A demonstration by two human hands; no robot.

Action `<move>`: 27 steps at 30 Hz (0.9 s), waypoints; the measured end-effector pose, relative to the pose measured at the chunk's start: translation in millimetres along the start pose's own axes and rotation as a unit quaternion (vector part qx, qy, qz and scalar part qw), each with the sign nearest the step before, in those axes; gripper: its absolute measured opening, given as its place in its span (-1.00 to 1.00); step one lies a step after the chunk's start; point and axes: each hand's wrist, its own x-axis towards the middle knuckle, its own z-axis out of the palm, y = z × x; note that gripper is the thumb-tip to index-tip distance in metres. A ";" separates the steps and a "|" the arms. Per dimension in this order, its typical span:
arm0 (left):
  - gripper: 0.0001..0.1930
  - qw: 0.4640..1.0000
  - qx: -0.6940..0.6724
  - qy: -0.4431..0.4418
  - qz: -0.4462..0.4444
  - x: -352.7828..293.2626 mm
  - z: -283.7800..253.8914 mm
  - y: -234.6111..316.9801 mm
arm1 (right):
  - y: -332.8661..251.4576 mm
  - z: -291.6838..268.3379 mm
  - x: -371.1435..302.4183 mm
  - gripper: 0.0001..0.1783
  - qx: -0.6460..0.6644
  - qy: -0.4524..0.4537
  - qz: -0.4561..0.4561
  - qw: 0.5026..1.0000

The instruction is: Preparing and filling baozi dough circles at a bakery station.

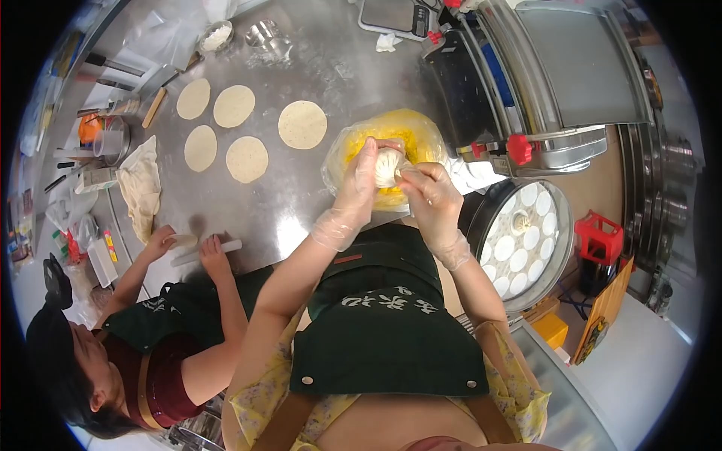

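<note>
A pleated, filled dough bun [386, 168] sits in my left hand [358, 184], whose gloved fingers cup it from the left. The fingertips of my right hand [433, 194], also in a clear plastic glove, pinch the bun's gathered edge on its right side. Both hands are over a bowl lined with clear plastic [335, 154], which holds a yellow filling [392, 122]. To the left, several flat dough rounds lie on the metal table, the nearest being one dough round [302, 125].
A co-worker's hands [216, 255] work with a rolling pin [226, 249] and dough at the left. On my right stands a round steamer tray [535, 283] with white paper discs and one bun. A large machine with red knobs [519, 149] and a scale [395, 16] stand beyond.
</note>
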 end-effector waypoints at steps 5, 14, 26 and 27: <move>-0.41 0.980 0.066 -0.101 -0.161 9.0 -1.5 33.4 | 8.6 -23.9 8.6 -0.62 -0.110 -0.128 -0.187 0.968; -0.27 0.907 0.055 -0.363 -0.206 26.4 5.3 48.5 | -1.1 -50.3 32.6 -0.67 0.014 -0.128 -0.235 0.963; -0.25 0.975 -0.181 -0.118 -0.044 -6.9 36.5 -19.7 | 21.6 -55.6 33.1 -0.50 -0.014 -0.151 -0.234 0.960; -0.25 0.979 -0.184 -0.077 0.033 -9.6 43.0 -21.2 | 16.3 -52.6 25.0 -0.52 0.015 -0.114 -0.123 0.986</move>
